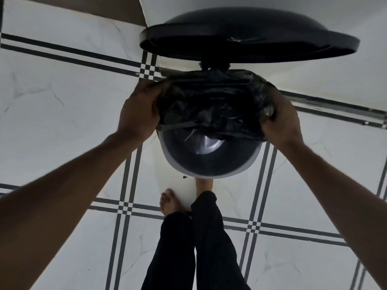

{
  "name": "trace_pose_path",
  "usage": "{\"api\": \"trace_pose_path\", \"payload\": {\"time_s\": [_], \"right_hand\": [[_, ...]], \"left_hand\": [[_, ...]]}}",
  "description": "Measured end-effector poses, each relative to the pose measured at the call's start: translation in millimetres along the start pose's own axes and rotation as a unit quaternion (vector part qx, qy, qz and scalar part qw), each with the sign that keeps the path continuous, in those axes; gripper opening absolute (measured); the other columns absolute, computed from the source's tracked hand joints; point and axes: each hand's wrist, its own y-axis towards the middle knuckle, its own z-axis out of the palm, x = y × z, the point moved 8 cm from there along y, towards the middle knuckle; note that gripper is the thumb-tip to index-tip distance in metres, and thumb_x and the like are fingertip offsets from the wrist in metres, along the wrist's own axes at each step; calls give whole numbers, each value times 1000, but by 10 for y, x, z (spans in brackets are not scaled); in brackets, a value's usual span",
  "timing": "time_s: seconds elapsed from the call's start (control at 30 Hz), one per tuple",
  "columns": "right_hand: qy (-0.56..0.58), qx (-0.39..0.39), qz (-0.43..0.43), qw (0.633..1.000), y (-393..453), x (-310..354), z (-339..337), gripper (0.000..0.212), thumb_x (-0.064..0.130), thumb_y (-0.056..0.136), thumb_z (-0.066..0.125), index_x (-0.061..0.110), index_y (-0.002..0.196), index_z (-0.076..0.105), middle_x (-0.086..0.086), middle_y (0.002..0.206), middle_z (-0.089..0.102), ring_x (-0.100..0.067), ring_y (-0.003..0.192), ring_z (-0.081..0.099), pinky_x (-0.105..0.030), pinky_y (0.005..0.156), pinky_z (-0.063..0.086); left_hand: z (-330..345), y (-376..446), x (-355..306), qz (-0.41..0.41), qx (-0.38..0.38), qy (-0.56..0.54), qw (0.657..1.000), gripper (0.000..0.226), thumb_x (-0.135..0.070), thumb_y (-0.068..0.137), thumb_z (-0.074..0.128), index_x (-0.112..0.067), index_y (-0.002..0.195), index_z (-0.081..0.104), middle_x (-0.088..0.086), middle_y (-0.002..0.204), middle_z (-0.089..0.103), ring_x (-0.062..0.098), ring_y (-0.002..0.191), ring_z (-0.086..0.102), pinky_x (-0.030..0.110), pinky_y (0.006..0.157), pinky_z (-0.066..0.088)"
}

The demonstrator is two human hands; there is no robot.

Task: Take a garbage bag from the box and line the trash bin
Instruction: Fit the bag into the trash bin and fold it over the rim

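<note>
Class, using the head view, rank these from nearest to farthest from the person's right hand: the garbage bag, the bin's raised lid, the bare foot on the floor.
1. Garbage bag: gripped by the right hand at the bin's right rim.
2. Raised lid: above, behind the bin.
3. Bare foot: below left, on the tiles.

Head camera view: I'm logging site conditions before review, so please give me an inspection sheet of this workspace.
Surface: white tiled floor with dark stripe lines.
Job's things: black garbage bag stretched over the far part of the trash bin rim; near rim uncovered; lid raised. Box not in view.
Clutter: small dark speck on floor by the bin.
Grippers: left hand and right hand, fingers gripping the bag edges at the rim.
Cables: nothing seen.
Surroundings: bare foot and dark trousers below the bin; white wall behind.
</note>
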Motion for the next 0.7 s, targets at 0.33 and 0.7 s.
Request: {"api": "trace_pose_path", "payload": {"time_s": [0.33,0.7], "right_hand": [[191,102,120,969,489,-238,-64,53,-4,76,52,34,108,72,4,96,70,-10,86,66,-29,81,51],[280,146,224,922,-58,-828,267,19,-4,94,58,7,93,74,-12,80,67,-22,69,59,-34,68,51]], "left_hand": [[200,553,3,24,167,111,979,35,1,92,53,-9,125,62,23,115,60,42,112,58,43,87,49],[420,-137,658,-361,124,-300,874,50,-61,95,45,-17,98,68,-3,90,68,12,86,64,30,88,51]]}}
